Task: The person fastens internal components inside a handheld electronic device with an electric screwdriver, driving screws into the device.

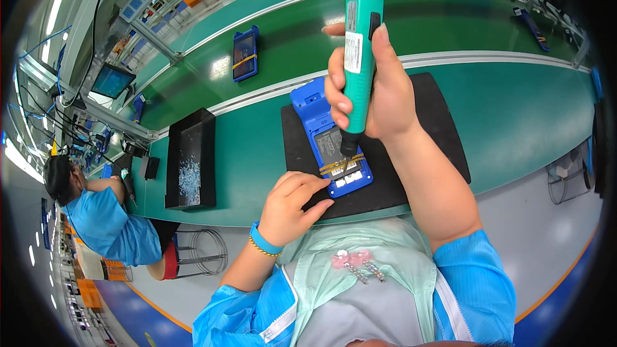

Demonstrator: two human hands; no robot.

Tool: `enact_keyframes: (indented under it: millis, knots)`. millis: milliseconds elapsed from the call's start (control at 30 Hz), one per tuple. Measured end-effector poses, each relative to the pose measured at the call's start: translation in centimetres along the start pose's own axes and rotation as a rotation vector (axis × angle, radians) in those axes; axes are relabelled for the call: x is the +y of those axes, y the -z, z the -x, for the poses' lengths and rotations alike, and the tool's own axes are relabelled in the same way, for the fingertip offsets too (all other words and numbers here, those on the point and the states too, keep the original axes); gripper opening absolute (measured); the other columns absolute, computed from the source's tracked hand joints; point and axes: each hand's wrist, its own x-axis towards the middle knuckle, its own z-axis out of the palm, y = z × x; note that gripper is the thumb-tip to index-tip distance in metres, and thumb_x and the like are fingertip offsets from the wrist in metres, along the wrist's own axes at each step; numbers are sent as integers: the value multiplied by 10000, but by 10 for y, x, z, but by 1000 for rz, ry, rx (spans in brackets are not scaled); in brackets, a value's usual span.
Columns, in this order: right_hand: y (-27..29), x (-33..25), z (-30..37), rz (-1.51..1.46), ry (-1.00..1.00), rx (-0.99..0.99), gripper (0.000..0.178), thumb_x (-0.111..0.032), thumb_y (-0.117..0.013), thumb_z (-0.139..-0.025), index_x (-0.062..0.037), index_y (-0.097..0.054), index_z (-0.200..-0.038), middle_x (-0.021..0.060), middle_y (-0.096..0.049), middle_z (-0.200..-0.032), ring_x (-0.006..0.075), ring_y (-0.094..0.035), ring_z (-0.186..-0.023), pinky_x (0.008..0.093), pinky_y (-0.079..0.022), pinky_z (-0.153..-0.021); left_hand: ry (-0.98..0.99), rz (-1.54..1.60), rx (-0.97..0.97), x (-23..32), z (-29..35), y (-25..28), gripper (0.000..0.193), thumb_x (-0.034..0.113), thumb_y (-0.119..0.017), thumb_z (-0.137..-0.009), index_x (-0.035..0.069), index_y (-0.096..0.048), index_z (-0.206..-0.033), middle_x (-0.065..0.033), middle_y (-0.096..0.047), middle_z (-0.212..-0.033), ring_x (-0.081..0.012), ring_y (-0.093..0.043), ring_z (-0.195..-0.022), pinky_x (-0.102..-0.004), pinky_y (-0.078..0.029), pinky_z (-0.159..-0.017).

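Note:
My right hand (pixel 393 99) is wrapped round a green electric screwdriver (pixel 358 83), held upright with its bit pointing down. The dark bit meets the lower part of a blue handheld device (pixel 313 104), close to the yellow rubber bands (pixel 342 164) across it. This device lies back side up, slightly tilted, with a dark battery-like block in its middle. At its lower left edge rests my left hand (pixel 289 202), index finger touching the casing and thumb apart from it; nothing shows between them. Beneath the device is a black mat (pixel 437 132).
Left of the mat stands a black tray (pixel 209 183) holding many small bluish pieces. Another blue device (pixel 245 58) with a yellow band lies on the green surface (pixel 283 38) beyond the metal rail. A co-worker (pixel 116 218) in blue sits at the far left. One more device (pixel 531 27) lies far right.

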Motion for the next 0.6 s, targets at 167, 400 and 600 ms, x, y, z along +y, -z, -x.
enact_keyframes:
  millis: [167, 400, 600]
  knots:
    - [-18, 11, 15, 61, -105, -152, 793, -655, -248, -1023, 29, -321, -1418, 120, -544, -815, 156, -550, -511, 308, -519, -420, 69, -6, 72, -5, 8, -13, 336, 113, -858, -692, 38, -697, -977, -96, -665, -967, -291, -626, -897, -394, -525, -796]
    - [-46, 18, 38, 292, -126, -169, 1165, -849, -553, -756, 62, -354, -1453, 81, -592, -724, 126, -575, -540, 250, -484, -508, 97, 23, 221, -5, 13, -20, 314, 124, -849, -695, 35, -680, -944, -93, -655, -926, -293, -625, -882, -397, -518, -768]
    - [-50, 23, 33, 400, -123, -277, 1042, -851, -445, -787, -80, -343, -1481, 93, -534, -695, 191, -576, -499, 348, -542, -501, 88, 76, 240, -14, 23, -20, 317, 118, -854, -688, 50, -676, -941, -82, -648, -907, -290, -617, -862, -392, -507, -740]
